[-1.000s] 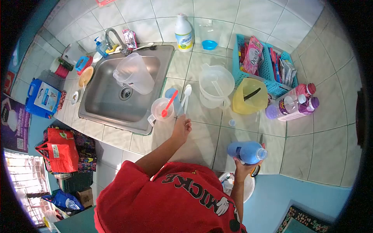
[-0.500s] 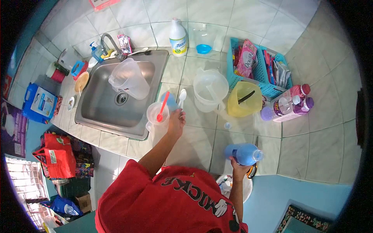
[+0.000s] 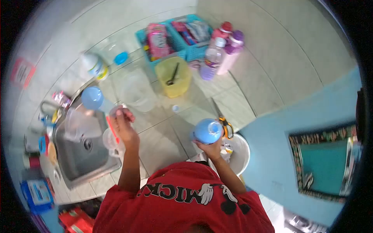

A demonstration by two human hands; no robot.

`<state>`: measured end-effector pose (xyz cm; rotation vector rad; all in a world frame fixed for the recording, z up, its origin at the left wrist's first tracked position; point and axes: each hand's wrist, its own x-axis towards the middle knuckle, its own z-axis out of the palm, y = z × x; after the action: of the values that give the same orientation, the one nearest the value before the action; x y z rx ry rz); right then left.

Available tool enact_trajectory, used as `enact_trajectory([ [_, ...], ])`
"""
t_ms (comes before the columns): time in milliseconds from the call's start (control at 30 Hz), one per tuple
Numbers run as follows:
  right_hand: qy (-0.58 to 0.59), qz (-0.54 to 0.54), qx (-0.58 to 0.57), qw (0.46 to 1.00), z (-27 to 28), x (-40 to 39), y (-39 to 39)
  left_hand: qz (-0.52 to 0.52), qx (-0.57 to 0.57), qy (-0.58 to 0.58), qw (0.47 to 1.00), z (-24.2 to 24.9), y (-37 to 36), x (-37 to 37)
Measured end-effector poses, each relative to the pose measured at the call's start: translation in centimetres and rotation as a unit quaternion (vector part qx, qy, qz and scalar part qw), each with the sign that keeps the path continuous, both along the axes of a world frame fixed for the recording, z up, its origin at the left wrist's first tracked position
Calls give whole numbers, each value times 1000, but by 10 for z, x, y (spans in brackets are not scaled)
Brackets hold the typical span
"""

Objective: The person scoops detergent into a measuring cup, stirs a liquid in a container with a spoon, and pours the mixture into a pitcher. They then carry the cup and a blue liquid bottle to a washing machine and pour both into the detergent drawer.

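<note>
My left hand [image 3: 125, 126] is closed over the counter, its fingers blurred around the clear narrow end of a light-blue translucent container [image 3: 92, 98], whose wide end lies over the sink's edge. Just left of this hand stands a small clear cup [image 3: 110, 139] with a red spoon [image 3: 112, 129] in it. A bottle of blue liquid [image 3: 206, 131] is gripped by my right hand [image 3: 211, 148] near the counter's front edge, its top facing the camera. Orange-and-black scissors [image 3: 227, 128] lie right beside the bottle.
A clear pitcher [image 3: 79, 125] sits in the sink [image 3: 79, 165]. Behind the hands stand a large clear jug [image 3: 136, 91], a yellow container [image 3: 173, 79], blue baskets [image 3: 196, 50] and bottles [image 3: 211, 62]. A white bin [image 3: 243, 159] stands below the counter edge.
The view has swung right. My left hand has lifted the light-blue container from beside the cup toward the sink. My right hand still grips the bottle, now more upright.
</note>
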<state>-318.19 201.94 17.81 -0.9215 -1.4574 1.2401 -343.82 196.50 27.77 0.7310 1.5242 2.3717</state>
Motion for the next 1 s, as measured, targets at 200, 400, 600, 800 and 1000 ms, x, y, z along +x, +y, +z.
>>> enact_trajectory([
  [200,47,-46,64,996,22,41,-29,-187,-46,68,979,20,21,69],
  [400,-4,-203,79,976,46,123,-94,-465,-131,9,875,26,30,185],
  [600,-61,-400,76,911,56,217,-200,-722,-207,88,654,10,-2,329],
  [800,-55,-538,87,837,54,317,-335,-832,-253,123,477,-16,-90,504],
  [1000,-89,-673,42,733,55,394,-450,-900,-237,121,345,-36,-181,659],
])
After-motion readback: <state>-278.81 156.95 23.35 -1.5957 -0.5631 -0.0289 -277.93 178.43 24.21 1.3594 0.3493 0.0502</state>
